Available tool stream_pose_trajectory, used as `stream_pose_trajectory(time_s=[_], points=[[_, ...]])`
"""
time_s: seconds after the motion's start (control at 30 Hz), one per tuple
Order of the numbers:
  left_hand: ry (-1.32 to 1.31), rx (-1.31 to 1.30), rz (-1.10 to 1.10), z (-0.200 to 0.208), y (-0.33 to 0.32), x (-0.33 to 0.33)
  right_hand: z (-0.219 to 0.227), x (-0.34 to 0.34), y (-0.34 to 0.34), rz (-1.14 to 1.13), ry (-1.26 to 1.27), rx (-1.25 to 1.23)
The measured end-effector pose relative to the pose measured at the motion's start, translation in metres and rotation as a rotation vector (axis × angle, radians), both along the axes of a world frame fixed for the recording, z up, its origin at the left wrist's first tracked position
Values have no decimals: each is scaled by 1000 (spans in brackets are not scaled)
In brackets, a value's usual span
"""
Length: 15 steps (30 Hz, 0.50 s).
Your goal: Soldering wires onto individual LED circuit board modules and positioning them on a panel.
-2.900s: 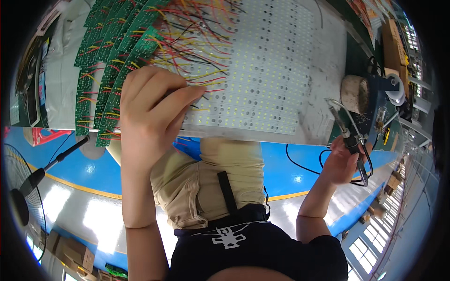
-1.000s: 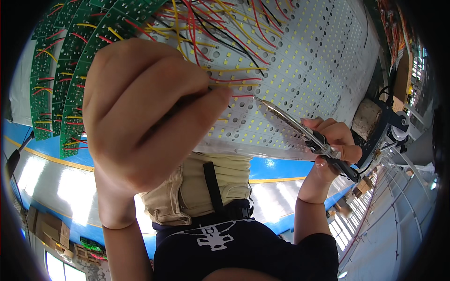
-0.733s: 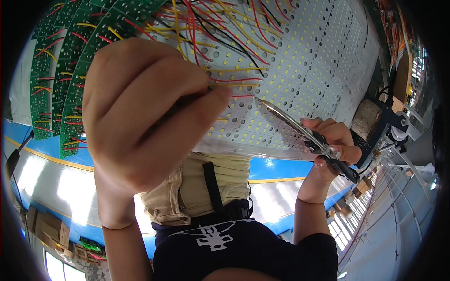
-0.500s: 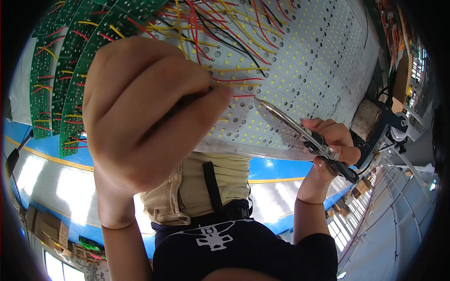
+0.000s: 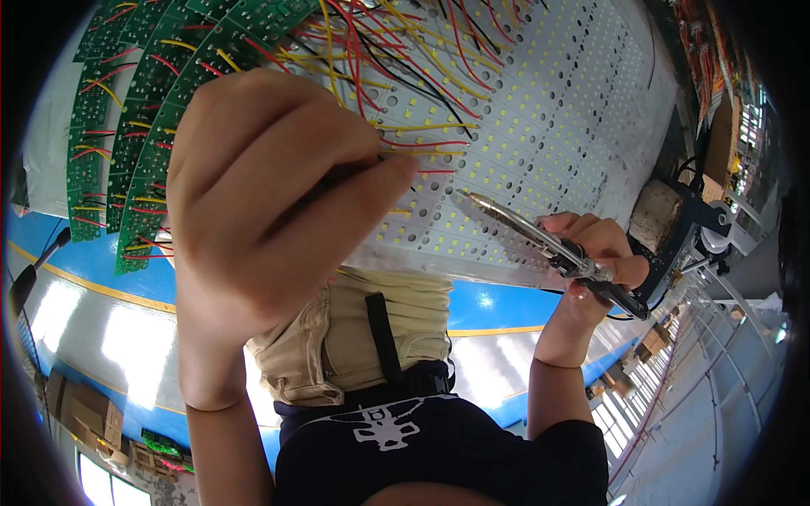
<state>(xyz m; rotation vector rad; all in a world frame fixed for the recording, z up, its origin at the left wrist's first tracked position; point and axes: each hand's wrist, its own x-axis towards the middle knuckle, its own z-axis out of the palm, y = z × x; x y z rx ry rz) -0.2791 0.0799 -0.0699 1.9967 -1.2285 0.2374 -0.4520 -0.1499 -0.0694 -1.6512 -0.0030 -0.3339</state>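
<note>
OK, nearest up was the left hand (image 5: 278,202), fingers curled tight, thumb and forefinger seemingly pinching 1 red wire (image 5: 436,172); the contact itself was hidden by the fingers, but the wire's end stuck out past the thumb, over the white LED panel (image 5: 540,152); right hand (image 5: 603,240) was wrapped round the soldering iron (image 5: 540,239), iron slanting up and left; the 2 hands were well apart; the iron's tip (image 5: 462,193) was just beside the wire's end, a small gap showing between them; couldn't tell how high either stood above the panel.

Step in hand, my read: soldering that wire to the panel; couldn't tell whether the joint was made; next move called for a steady left pinch and, if unmade, the tip laid right at the wire's end; if made, a release with no drag on the wire.

Farther out, more red, yellow and black wires (image 5: 405,51) lay loosely crossed over the panel's upper left; green circuit boards (image 5: 152,181) sat side by side beyond the left hand; a rough greyish block (image 5: 656,215) sat right of the panel; below and beyond, blue floor (image 5: 481,304), then cardboard boxes (image 5: 80,413) at lower left.
</note>
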Motion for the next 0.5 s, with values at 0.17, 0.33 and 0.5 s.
stream_pose_trajectory(time_s=[0.17,0.33,0.5], points=[[-3,23,1,2,1,0,-2,1,0,8,-22,3],[-16,22,-9,1,2,1,0,3,0,27,-32,-15],[-20,0,-15,-1,2,2,0,3,0,29,-37,-28]])
